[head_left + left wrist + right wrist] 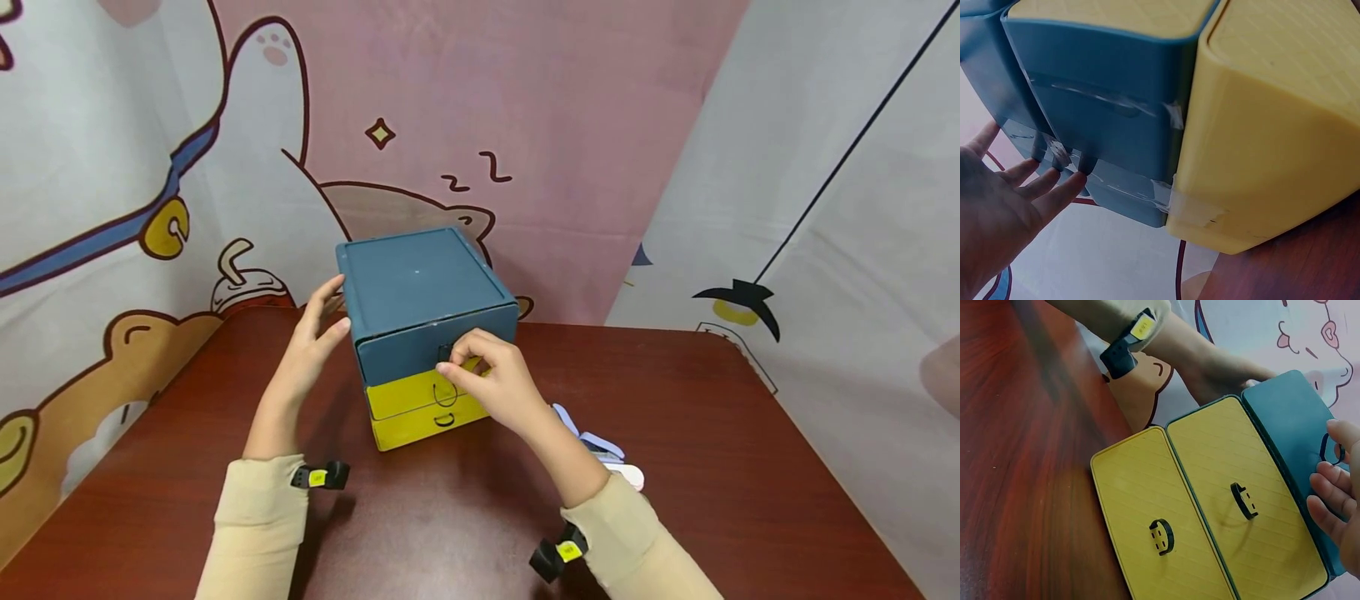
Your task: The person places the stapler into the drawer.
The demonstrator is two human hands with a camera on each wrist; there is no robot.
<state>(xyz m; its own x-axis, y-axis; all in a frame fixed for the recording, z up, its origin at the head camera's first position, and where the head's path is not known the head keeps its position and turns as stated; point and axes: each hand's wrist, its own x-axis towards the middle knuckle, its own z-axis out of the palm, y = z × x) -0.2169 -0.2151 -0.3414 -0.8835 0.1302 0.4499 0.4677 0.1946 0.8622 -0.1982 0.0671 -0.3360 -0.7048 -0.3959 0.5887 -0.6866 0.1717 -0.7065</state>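
I judge the step in hand to be taking hold of the top drawer [397,358] by its little black handle [444,353] while I steady the drawer unit [427,279], which stands by the table's far edge, nearer the far-left corner than the far-right one. What the next move seems to call for is a level pull toward the table's near edge, with enough bracing at the side that the whole unit does not swing or slide with it. My right hand [498,379] has thumb and forefinger brought close together at the handle, and from the right wrist one fingertip appears to sit inside the loop; the other fingers curl loosely in front of the blue face, and I cannot tell how firmly they grip. My left hand [306,350] is spread wide, fingers apart and holding nothing, with fingertips resting against the blue side, about where clear tape [1174,115] runs across the seams. Below, the yellow middle drawer [1210,444] and bottom drawer [1141,487] both sit closed, each with its own handle untouched. Toward the table's right edge, partly hidden by my right sleeve [622,517], lie some pale blue and white pieces [603,446]; I cannot make out what they are.
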